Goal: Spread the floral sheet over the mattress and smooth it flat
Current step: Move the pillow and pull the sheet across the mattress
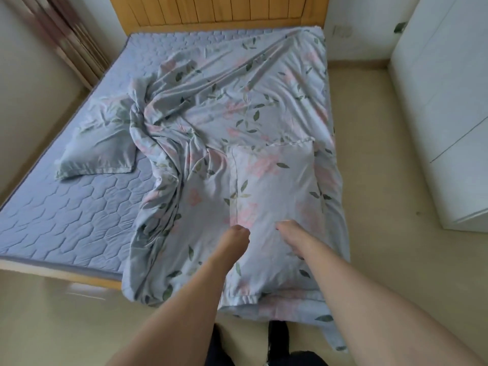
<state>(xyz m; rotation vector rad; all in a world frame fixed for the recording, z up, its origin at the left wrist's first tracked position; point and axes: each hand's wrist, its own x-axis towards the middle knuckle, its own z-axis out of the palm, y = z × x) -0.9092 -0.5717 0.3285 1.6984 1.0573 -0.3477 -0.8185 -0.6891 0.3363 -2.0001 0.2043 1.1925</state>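
The floral sheet (237,107) covers the right half of the quilted blue mattress (79,215). It is bunched in a twisted ridge down the middle, and its near edge hangs over the foot of the bed. A floral pillow (274,186) lies on the sheet at the near right. My left hand (236,240) rests on the pillow's near left part with the fingers curled in; no fabric shows in its grasp. On the pillow's near right part lies my right hand (290,240), fingers stretched out and close together.
A second floral pillow (100,151) lies on the bare left side of the mattress. A wooden headboard (219,9) stands at the far end. A white cabinet (443,114) is to the right, across a strip of beige floor. Curtains (71,40) hang at the far left.
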